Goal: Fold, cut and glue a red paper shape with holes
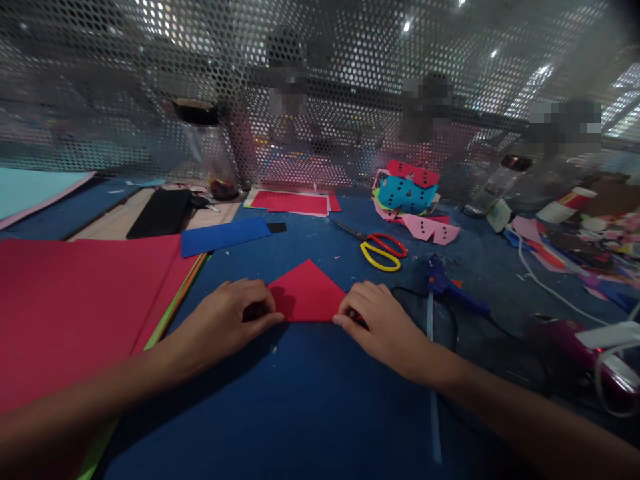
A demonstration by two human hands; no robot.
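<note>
Our left hand point(234, 313) and right hand point(383, 323) pinched the red triangular paper sheet point(311, 293) between them by its lower corners; uneven tugging might have creased it.

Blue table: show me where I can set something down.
Widest: near table, below the folded red paper, between left forearm and right forearm. Smaller: between the blue strip and scissors. Crowded: the right, with paper scraps and glue gun.
</note>
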